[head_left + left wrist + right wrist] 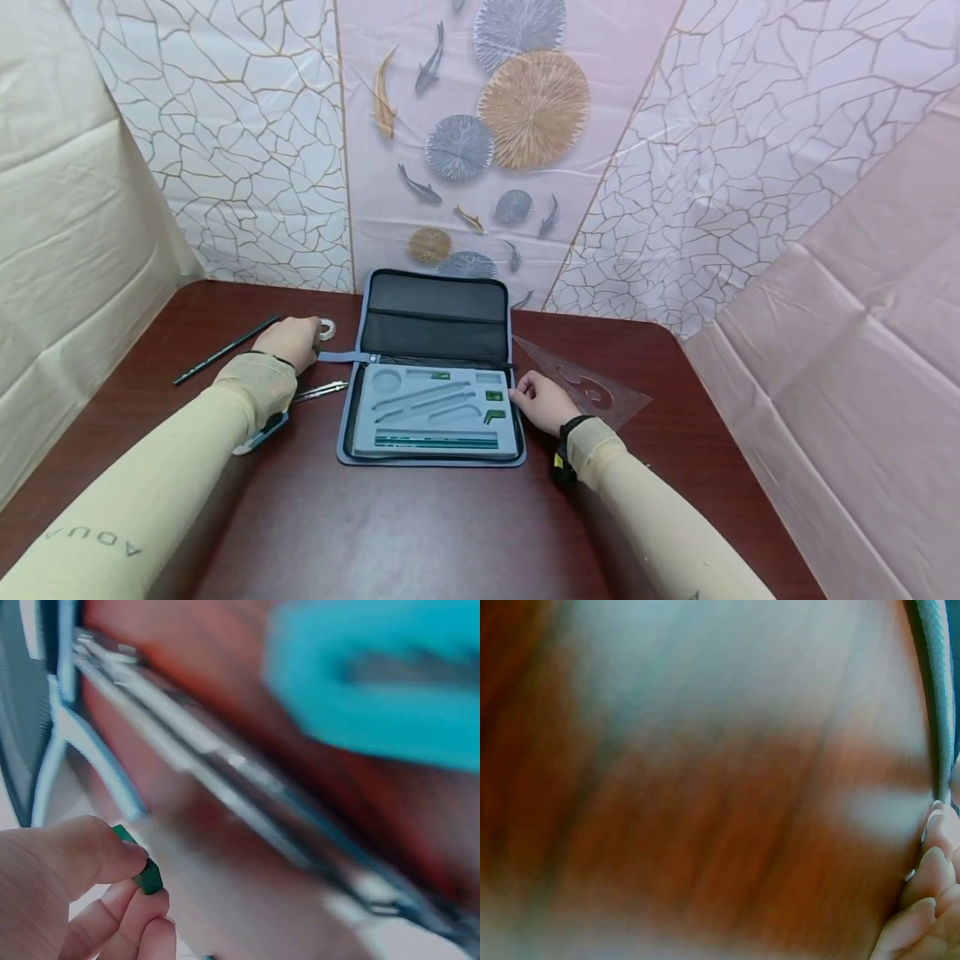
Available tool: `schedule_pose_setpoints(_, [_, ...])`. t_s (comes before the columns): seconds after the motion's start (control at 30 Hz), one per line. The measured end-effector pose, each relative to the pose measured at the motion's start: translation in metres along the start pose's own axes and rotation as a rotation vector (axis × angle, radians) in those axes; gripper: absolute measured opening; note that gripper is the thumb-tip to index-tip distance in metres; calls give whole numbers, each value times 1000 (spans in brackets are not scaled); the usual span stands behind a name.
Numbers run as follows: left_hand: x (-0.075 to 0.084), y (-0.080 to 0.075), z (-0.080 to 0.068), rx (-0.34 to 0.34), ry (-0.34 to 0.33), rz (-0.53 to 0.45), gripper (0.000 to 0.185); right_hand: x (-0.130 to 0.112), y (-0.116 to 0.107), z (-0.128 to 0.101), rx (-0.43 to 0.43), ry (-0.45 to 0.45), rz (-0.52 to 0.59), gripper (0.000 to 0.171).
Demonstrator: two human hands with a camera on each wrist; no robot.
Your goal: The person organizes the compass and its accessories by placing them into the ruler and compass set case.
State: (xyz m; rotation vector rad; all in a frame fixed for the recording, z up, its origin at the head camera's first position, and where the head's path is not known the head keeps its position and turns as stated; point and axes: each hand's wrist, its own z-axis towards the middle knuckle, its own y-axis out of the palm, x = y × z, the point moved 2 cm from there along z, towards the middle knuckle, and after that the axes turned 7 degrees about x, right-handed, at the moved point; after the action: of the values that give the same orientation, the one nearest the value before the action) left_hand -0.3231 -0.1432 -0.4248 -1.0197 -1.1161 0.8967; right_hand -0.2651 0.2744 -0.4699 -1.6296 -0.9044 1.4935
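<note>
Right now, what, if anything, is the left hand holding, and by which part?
The left hand pinches a small green piece around its middle, both ends showing.

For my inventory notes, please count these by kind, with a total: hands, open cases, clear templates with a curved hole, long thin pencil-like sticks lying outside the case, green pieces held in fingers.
Hands (left hand, right hand): 2
Open case: 1
Clear template: 1
Pencil-like stick: 1
Green piece: 1
Total: 6
</note>
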Motion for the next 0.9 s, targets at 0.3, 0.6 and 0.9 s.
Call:
schedule_pose_setpoints(0.3, [62, -3, -1, 34, 198, -5, 18, -2, -3, -5, 13, -38, 21, 24])
schedule_pose_setpoints(0.6, [110, 16, -5, 4, 395, -16, 19, -4, -4, -6, 21, -61, 25, 24])
schedule_pose_setpoints(0.9, [126, 32, -4, 0, 471, -43, 13, -4, -3, -5, 27, -53, 16, 24])
